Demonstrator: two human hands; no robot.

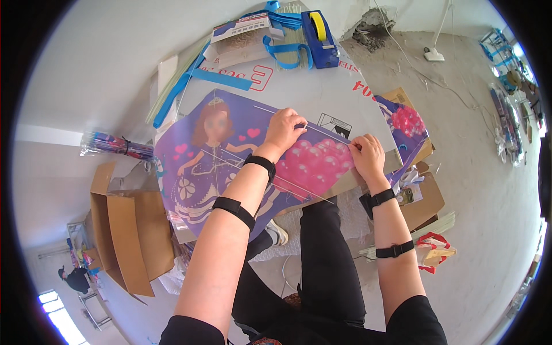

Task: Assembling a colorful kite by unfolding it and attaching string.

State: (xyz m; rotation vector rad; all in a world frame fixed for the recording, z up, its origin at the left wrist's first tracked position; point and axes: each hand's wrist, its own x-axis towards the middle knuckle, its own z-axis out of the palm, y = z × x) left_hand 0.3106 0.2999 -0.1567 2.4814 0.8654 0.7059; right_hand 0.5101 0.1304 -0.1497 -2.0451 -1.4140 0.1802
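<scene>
Right now, in the head view, a purple sheet (244, 118) lies before the person on the tabletop (322, 98), its lower part reaching past the near edge. It shows a crowned figure and a pink bunch of balloons. The left hand (286, 131) is narrow, thumb and fingertips pinching the sheet's upper right edge, where a thin rod (264, 110) runs. The right hand (368, 154), also narrow, pinches the sheet near its right corner. Two more thin rods cross the print. I see a blue tape dispenser (321, 41) at the far end, beside an open box (241, 50) and some blue straps (221, 79). A brown carton (135, 236) stands at the left; a second purple sheet (409, 138) lies beyond the right hand.
</scene>
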